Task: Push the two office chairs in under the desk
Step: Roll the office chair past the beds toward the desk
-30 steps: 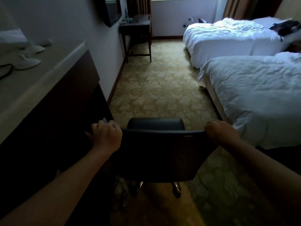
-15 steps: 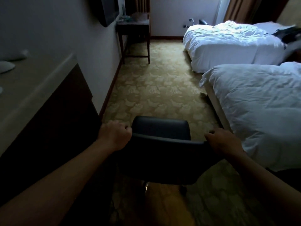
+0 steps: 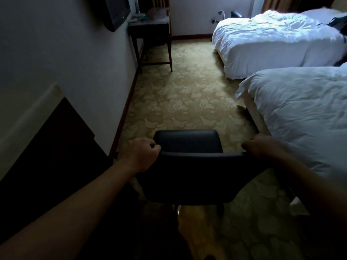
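Both hands, left and right, grip the chair backrest's top corners; chair stands beside the desk, not under it. Risks: backrest striking the desk edge, casters snagging carpet, right-side brush against the bed.

Room is looking dim; daylight is coming in from the far end, blowing out the far bed. Foreground is sitting in deep shadow w/ detail lost. Wide-angle lens is bending edges; slight softness throughout.
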Action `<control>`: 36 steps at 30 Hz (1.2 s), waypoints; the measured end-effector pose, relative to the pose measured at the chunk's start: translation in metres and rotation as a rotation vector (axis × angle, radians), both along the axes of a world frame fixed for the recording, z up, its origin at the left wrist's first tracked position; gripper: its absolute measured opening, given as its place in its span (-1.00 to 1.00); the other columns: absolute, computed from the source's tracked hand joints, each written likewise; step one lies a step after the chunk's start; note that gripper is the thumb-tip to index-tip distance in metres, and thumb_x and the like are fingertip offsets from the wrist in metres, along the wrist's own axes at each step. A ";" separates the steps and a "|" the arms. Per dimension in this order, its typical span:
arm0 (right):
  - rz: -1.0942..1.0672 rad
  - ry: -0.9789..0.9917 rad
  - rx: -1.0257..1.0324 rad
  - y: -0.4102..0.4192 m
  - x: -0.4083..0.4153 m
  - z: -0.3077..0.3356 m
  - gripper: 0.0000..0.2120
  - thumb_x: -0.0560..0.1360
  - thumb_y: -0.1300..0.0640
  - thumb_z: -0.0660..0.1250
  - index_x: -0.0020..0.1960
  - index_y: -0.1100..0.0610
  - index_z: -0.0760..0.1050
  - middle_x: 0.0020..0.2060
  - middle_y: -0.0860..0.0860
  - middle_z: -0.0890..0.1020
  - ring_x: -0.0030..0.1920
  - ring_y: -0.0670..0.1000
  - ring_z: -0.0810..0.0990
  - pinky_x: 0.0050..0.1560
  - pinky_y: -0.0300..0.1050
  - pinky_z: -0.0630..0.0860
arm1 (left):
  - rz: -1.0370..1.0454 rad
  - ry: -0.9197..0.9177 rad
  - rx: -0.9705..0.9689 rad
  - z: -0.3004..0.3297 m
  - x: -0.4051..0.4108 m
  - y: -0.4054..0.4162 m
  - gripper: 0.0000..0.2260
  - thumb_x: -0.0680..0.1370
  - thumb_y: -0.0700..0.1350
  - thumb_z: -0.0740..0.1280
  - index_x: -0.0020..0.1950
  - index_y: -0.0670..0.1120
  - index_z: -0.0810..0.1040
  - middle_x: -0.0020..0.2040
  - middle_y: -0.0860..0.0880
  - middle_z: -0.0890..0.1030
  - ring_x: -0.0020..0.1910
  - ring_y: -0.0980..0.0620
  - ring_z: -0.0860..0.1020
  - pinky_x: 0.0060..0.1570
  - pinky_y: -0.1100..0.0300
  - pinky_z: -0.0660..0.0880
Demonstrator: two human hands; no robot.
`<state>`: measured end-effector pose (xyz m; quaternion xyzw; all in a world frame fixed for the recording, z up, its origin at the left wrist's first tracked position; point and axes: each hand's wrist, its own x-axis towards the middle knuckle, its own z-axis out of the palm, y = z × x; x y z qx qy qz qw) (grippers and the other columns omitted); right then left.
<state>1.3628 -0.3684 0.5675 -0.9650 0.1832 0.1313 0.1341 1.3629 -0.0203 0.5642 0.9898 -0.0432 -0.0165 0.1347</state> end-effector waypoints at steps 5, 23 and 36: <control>0.077 0.071 -0.029 -0.007 0.061 -0.003 -0.62 0.48 -0.14 0.18 0.09 0.07 0.57 0.13 0.19 0.59 0.10 0.17 0.56 0.15 0.05 0.46 | -0.060 0.017 0.019 -0.001 0.056 -0.003 -0.67 0.48 0.09 0.11 -0.17 0.00 0.63 -0.11 -0.06 0.66 -0.17 -0.12 0.57 -0.27 0.11 0.34; 0.322 -0.081 0.054 0.002 0.204 -0.011 -0.58 0.52 -0.23 0.11 -0.28 0.02 0.53 -0.36 -0.04 0.57 -0.35 -0.06 0.54 -0.39 -0.16 0.29 | -0.094 -0.017 0.018 0.009 0.208 0.009 -0.61 0.47 0.09 0.06 -0.25 -0.09 0.59 -0.26 -0.03 0.60 -0.28 -0.06 0.52 -0.26 0.06 0.45; 0.527 -0.206 0.169 0.036 0.301 -0.003 -0.36 0.37 -0.51 -0.09 -0.23 -0.09 0.57 -0.34 -0.11 0.58 -0.35 -0.15 0.54 -0.30 -0.14 0.51 | -0.197 -0.066 -0.031 0.000 0.353 0.045 -0.70 0.45 0.12 0.07 -0.29 0.04 0.52 -0.24 0.03 0.58 -0.27 -0.03 0.49 -0.31 0.11 0.34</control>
